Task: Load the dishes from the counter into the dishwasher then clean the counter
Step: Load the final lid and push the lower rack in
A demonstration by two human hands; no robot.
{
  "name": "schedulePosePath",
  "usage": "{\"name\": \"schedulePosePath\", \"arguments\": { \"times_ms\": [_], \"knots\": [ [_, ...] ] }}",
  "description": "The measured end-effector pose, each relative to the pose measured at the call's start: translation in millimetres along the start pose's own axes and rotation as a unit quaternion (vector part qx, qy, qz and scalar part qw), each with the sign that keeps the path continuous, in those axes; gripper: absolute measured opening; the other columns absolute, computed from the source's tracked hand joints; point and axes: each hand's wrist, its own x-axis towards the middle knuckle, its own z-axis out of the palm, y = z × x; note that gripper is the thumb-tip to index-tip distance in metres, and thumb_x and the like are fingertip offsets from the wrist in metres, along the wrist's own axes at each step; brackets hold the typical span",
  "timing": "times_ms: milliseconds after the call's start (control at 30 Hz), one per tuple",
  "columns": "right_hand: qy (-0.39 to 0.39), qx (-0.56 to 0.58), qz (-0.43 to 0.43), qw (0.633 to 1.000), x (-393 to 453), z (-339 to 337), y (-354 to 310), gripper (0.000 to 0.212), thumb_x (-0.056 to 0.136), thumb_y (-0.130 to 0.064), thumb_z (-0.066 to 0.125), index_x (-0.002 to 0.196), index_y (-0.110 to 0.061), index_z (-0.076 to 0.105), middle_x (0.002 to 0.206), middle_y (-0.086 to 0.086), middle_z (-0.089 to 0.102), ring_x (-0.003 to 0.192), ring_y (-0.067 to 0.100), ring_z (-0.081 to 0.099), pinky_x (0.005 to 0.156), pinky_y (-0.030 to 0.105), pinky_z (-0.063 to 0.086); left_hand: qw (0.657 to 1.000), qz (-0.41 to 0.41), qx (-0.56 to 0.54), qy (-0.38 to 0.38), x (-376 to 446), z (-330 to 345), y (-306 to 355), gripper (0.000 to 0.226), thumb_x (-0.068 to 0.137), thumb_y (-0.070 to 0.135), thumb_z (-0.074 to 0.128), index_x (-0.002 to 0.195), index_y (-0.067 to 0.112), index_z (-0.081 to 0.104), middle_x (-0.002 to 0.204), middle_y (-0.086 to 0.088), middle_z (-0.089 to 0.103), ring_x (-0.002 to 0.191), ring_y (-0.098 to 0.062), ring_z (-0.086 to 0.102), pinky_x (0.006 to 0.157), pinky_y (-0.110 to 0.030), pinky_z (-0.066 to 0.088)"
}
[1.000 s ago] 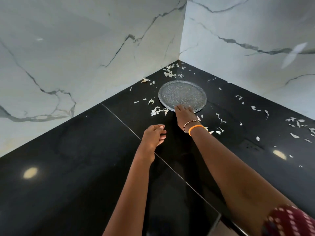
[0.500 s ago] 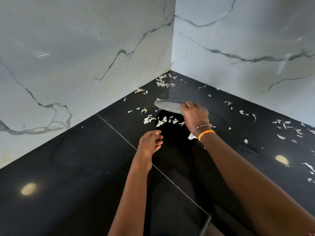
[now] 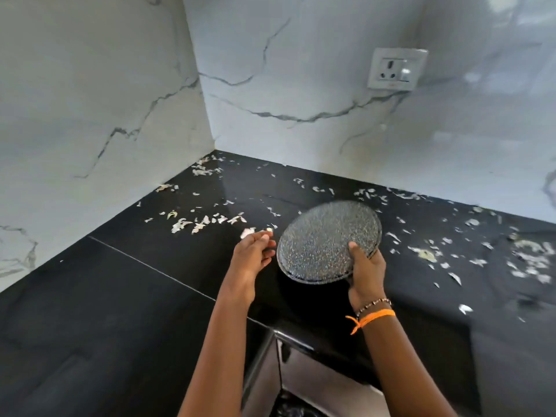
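A round, dark speckled plate (image 3: 325, 239) is lifted off the black counter (image 3: 120, 296) and tilted so its face shows to me. My right hand (image 3: 365, 269) grips its lower right rim, thumb on the face and fingers behind. My left hand (image 3: 252, 254) hovers just left of the plate with fingers loosely curled, apart from the rim and holding nothing that I can make out. Pale food scraps (image 3: 207, 221) lie scattered over the counter behind both hands.
White marble walls meet in a corner (image 3: 210, 139) behind the counter. A wall socket (image 3: 395, 69) sits on the right wall. More scraps (image 3: 529, 257) cover the counter's right side. Below the counter edge, a dark cabinet opening (image 3: 301, 386) shows.
The plate has come up off the counter and toward me, turning from edge-on to face-on in my right hand. My view has swung right, bringing the socket into sight.
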Motion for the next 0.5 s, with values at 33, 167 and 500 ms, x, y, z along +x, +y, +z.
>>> {"name": "schedulePosePath", "arguments": {
  "times_ms": [33, 167, 500],
  "knots": [
    [0.016, -0.008, 0.017, 1.0, -6, -20, 0, 0.016, 0.09, -0.006, 0.053, 0.1, -0.016, 0.06, 0.107, 0.01, 0.064, 0.1, 0.027, 0.062, 0.087, 0.04, 0.052, 1.0, -0.002, 0.009, -0.007, -11, 10, -5, 0.02, 0.098, 0.014, 0.042, 0.095, 0.018, 0.062, 0.092, -0.001, 0.062, 0.086, -0.013, 0.058, 0.09, -0.03, 0.046],
    [0.034, 0.028, 0.077, 0.996, -31, -66, -13, 0.02, 0.091, -0.009, 0.049, 0.11, -0.015, 0.053, 0.094, 0.003, 0.061, 0.079, 0.015, 0.059, 0.051, 0.022, 0.053, 0.997, -0.003, 0.067, -0.039, -54, 34, -29, 0.016, 0.095, 0.014, 0.048, 0.1, 0.019, 0.062, 0.092, 0.002, 0.062, 0.087, -0.011, 0.058, 0.089, -0.028, 0.046],
    [-0.064, 0.042, 0.054, 0.996, -117, -107, -80, 0.011, 0.09, -0.008, 0.046, 0.1, -0.012, 0.049, 0.077, 0.002, 0.053, 0.069, 0.012, 0.056, 0.053, 0.022, 0.056, 0.856, 0.322, 0.396, -0.077, -126, 62, -71, 0.045, 0.071, 0.007, 0.069, 0.114, 0.021, 0.066, 0.118, 0.003, 0.063, 0.114, -0.015, 0.055, 0.114, -0.051, 0.022]
  ]
}}
